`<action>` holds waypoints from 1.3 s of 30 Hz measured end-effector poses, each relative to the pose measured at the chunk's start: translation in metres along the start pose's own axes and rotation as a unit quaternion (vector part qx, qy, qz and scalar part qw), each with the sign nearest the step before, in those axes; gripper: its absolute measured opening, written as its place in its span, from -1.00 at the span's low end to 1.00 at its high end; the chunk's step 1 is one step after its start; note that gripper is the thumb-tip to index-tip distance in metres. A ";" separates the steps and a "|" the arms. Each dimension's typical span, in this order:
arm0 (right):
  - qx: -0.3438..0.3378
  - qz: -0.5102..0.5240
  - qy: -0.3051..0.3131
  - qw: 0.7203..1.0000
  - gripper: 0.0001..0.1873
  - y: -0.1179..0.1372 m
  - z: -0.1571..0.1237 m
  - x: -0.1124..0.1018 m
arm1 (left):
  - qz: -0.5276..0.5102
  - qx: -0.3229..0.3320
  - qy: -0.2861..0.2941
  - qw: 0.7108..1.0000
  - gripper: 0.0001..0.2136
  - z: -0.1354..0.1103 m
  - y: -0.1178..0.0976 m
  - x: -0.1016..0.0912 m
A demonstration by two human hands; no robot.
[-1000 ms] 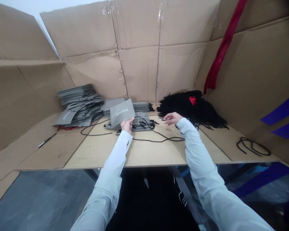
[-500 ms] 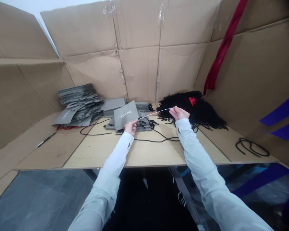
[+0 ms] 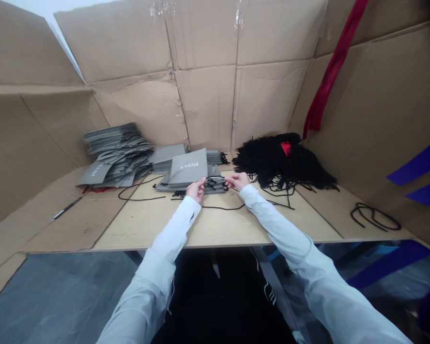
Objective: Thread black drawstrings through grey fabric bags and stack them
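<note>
Grey paper bag (image 3: 188, 168) printed with white lettering: where is it?

Tilted up on a lower pile of grey bags (image 3: 217, 185), its bottom edge in the left hand (image 3: 196, 189), fingers and thumb clamped on it.

And the right hand (image 3: 237, 180)?

Just beside the left, its fingertips (image 3: 226, 180) at a tangle of black cord (image 3: 213, 184) on that pile. Clamped or only touching, I cannot tell.

What else lies on the pale wooden board (image 3: 143, 224)?

A tall stack of grey bags (image 3: 116, 152) to the left, a heap of black cords (image 3: 283, 165) with a red tag (image 3: 285, 148) to the right, and a loose black cord loop (image 3: 374, 217) further right.

Behind that?

Creased brown cardboard walls (image 3: 208, 105), with a dark red strap (image 3: 329, 71) hanging down them.
</note>
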State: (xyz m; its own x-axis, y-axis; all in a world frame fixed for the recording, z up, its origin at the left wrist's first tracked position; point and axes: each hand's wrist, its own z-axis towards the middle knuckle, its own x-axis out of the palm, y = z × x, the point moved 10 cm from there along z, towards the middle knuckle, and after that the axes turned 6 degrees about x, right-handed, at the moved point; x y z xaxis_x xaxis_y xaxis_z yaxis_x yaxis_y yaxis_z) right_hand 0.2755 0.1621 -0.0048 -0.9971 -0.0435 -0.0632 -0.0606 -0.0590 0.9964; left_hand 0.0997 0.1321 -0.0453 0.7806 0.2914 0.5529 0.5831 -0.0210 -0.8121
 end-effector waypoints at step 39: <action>0.011 -0.158 -0.078 0.984 -0.85 -0.016 0.009 -0.010 | 0.131 -0.146 0.080 0.977 -0.63 -0.012 0.025 0.002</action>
State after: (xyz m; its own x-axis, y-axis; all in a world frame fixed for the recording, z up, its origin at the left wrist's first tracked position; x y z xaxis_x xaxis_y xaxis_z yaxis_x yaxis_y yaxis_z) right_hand 0.2862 0.1720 -0.0200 -0.9230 0.1273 -0.3632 -0.3689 -0.0233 0.9292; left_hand 0.1181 0.1207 -0.0621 0.9237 0.0875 0.3730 0.3789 -0.3533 -0.8553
